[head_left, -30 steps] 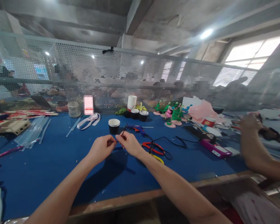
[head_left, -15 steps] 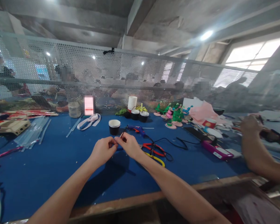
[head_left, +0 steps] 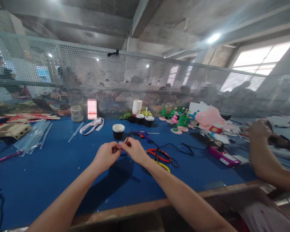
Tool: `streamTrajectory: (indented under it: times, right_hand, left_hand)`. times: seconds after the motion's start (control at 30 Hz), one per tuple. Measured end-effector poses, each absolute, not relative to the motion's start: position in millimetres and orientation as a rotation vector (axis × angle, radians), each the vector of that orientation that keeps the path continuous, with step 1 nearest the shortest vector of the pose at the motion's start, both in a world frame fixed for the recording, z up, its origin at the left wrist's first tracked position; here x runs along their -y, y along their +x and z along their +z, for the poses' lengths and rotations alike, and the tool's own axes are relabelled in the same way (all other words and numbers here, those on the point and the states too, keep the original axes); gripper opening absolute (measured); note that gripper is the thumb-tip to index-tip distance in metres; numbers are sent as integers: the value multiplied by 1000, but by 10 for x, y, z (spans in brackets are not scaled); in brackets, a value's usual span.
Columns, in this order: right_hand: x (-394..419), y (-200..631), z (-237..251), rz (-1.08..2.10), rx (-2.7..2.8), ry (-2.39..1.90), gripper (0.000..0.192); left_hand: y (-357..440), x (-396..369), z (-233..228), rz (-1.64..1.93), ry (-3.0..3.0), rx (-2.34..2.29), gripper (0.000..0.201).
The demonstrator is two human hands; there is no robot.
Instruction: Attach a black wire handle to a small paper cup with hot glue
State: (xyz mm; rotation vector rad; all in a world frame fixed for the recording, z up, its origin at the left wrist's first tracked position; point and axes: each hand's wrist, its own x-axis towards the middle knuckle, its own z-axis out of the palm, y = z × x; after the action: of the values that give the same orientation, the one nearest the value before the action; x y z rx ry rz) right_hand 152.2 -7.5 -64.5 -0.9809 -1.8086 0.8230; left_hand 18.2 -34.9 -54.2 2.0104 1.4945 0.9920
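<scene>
From the head camera I see both hands meeting over the blue table [head_left: 50, 167], just in front of the black paper cup [head_left: 118, 131]. My left hand [head_left: 106, 156] and right hand [head_left: 134, 150] are together, fingertips almost touching, and both pinch a thin dark wire [head_left: 127, 138]. The wire is too fine to say whether it is bent or twisted where the fingers cover it. Its free end rises from the pinch up and away from me, leaning slightly right, so the long axis runs roughly from my fingers towards the cup.

I judge the work mid-way: the wire is in hand, not fixed to anything. The red-handled pliers [head_left: 159, 155] lie untouched just right of my right hand, with a blue glue gun [head_left: 140, 133] behind. A co-worker's arm [head_left: 265, 158] rests at the far right.
</scene>
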Motion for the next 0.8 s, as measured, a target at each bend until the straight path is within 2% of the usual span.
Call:
streamTrajectory:
  times: [0.2,0.37,0.47,0.8]
  right_hand:
    - [66,1516,-670,868,1741,-1024,28]
    - [79,1519,-652,1191,1696,-794,24]
    - [90,1517,-631,1273,1631,-727,24]
    - [69,1507,-658,1153,1637,-857,25]
  left_hand:
    - [221,380,-507,1006,1989,-1482,15]
    - [198,384,-461,958,1631,-1271,21]
    - [172,387,-443,940,1536,-1235,23]
    - [118,343,-458,926,1780,-1339,18]
